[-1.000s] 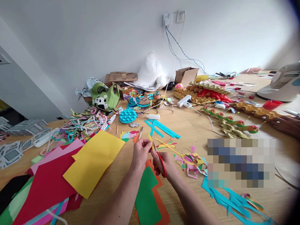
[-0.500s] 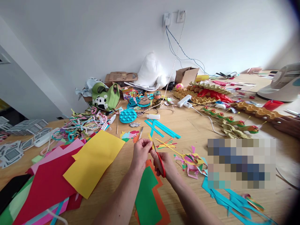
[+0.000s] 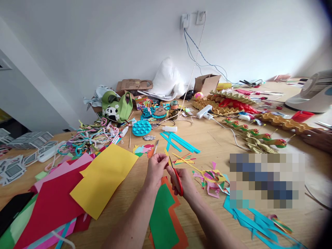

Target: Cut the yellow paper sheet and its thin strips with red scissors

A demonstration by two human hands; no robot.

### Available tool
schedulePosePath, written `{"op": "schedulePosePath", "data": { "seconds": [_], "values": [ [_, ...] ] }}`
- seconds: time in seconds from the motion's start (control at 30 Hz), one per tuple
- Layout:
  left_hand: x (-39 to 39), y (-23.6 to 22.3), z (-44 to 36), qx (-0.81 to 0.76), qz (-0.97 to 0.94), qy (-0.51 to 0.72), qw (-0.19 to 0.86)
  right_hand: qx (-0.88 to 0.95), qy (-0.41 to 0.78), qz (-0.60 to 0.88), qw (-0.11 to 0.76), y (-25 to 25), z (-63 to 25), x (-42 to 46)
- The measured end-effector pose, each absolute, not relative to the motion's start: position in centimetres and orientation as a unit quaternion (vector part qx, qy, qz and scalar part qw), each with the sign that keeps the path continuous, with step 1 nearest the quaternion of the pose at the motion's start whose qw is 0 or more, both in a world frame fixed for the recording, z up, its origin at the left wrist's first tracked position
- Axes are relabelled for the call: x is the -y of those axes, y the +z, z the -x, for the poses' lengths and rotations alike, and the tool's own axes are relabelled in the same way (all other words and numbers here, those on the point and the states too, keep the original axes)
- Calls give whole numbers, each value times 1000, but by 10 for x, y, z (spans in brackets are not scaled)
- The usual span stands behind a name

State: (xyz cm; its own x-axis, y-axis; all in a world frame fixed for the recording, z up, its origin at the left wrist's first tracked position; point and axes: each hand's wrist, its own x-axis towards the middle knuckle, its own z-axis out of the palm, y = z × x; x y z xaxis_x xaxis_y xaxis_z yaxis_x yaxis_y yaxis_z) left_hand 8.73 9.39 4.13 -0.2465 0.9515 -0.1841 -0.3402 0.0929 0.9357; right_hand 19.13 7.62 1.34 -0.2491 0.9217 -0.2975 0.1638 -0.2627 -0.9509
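Observation:
My right hand (image 3: pixel 181 180) is closed round the red handles of a pair of scissors (image 3: pixel 178 181), whose blades point up and away from me. My left hand (image 3: pixel 157 166) pinches a small yellow paper strip (image 3: pixel 167 155), which lies at the scissor blades. Whether the blades are cutting into it I cannot tell. Below my wrists lies green paper (image 3: pixel 163 218) on top of orange paper (image 3: pixel 183 228). Just beyond my left hand is a pen-like tool with a metal tip (image 3: pixel 156 147). Thin yellow and orange strips (image 3: pixel 184 159) lie beyond my right hand.
Yellow sheets (image 3: pixel 103 180) and red paper (image 3: pixel 54 204) are stacked at left. Paper scraps (image 3: pixel 211 178) and blue strips (image 3: pixel 256 224) lie at right. Farther back are blue strips (image 3: pixel 181 141), a green panda bag (image 3: pixel 116 107) and a power strip (image 3: pixel 204 111). Another person's hand (image 3: pixel 317 138) rests at far right.

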Motion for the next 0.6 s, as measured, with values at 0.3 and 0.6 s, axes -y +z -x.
{"op": "schedulePosePath", "data": {
  "seconds": [0.3, 0.6],
  "values": [
    [-92, 47, -86, -453, -265, 611, 593, 547, 504, 465, 481, 14, -197, -84],
    [-101, 46, -64, -406, -239, 658, 587, 544, 588, 462, 381, 15, -198, -83]
  ]
}}
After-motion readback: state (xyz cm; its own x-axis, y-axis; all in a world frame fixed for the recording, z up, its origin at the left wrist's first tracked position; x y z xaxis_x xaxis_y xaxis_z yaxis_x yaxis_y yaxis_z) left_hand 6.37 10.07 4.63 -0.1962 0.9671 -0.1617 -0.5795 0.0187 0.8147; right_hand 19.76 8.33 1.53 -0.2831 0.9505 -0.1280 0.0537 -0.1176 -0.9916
